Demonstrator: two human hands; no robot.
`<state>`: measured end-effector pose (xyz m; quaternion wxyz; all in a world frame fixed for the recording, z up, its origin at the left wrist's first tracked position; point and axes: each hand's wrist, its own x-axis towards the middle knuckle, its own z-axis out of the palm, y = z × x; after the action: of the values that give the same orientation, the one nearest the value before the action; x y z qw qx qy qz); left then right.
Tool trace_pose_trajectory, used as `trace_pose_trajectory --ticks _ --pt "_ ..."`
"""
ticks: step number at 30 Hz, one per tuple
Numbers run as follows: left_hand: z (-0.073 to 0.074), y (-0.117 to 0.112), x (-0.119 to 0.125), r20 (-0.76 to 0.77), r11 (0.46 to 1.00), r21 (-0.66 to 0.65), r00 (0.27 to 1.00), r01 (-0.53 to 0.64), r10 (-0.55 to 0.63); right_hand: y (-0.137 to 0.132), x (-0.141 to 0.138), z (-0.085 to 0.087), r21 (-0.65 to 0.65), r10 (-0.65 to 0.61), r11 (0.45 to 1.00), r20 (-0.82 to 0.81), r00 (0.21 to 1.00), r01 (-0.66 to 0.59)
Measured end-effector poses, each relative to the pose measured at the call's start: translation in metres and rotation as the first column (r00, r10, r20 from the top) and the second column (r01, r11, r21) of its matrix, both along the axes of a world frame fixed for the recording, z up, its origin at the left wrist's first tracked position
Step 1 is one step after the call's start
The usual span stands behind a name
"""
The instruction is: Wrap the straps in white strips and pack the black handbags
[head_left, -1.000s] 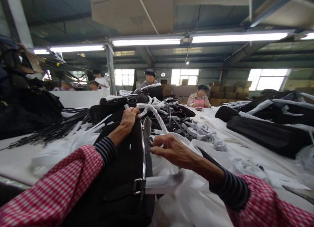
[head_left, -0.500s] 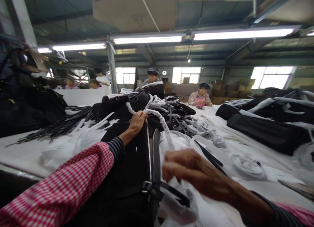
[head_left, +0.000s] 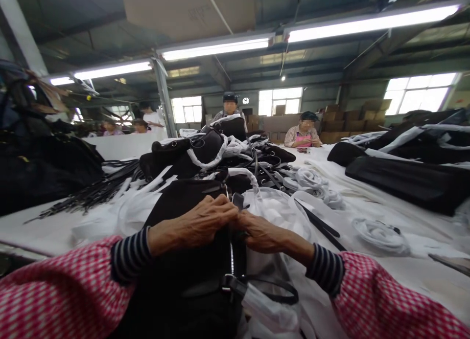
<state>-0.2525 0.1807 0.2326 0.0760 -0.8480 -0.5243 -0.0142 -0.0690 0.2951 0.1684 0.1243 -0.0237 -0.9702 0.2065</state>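
Observation:
A black bag lies in front of me, a silver zipper running along its top. My left hand is closed at the bag's top edge beside the zipper. My right hand meets it from the right, fingers closed and pinching the bag at the zipper. Both sets of fingertips are partly hidden where they meet. Just above them a dark strap end sticks up. Nearer me, a black strap with a buckle crosses the bag. A white-wrapped handle arches at the far end.
Black bags and white-wrapped handles are heaped beyond. Black straps lie at left, near a dark bag pile. Rolled white wrapped straps and more black bags are at right. Across the table a person sits.
My left hand has left the white-wrapped handle and come nearer along the bag to the zipper. My right hand has moved forward and left to meet it.

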Motion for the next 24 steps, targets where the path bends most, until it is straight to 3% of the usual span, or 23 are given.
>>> trace_pose_trajectory --ticks 4,8,11,15,20,24 --pt "-0.013 -0.015 -0.004 -0.136 1.000 -0.002 0.991 -0.014 0.014 -0.008 0.014 0.006 0.295 -0.081 0.951 -0.038 0.996 0.089" --pt "-0.010 -0.022 -0.013 -0.228 0.996 0.086 0.974 0.027 -0.007 -0.010 0.030 0.006 0.450 -0.156 0.877 -0.066 0.986 0.169" --pt "-0.003 -0.031 -0.027 -0.151 0.982 0.187 0.987 -0.017 0.046 -0.006 0.036 -0.002 0.464 -0.159 0.871 -0.038 0.986 0.159" --pt "-0.002 -0.049 -0.050 0.061 0.980 0.197 0.998 -0.031 0.019 -0.002 0.035 -0.005 0.428 -0.130 0.897 0.010 0.991 0.113" --pt "-0.019 -0.060 -0.051 0.231 0.955 0.271 0.971 -0.121 0.057 0.002 0.017 0.023 0.364 -0.200 0.920 0.111 0.973 0.148" --pt "-0.025 -0.052 -0.035 0.296 0.943 0.295 0.953 -0.154 0.063 0.001 -0.021 0.039 0.358 -0.276 0.900 0.023 0.961 0.250"
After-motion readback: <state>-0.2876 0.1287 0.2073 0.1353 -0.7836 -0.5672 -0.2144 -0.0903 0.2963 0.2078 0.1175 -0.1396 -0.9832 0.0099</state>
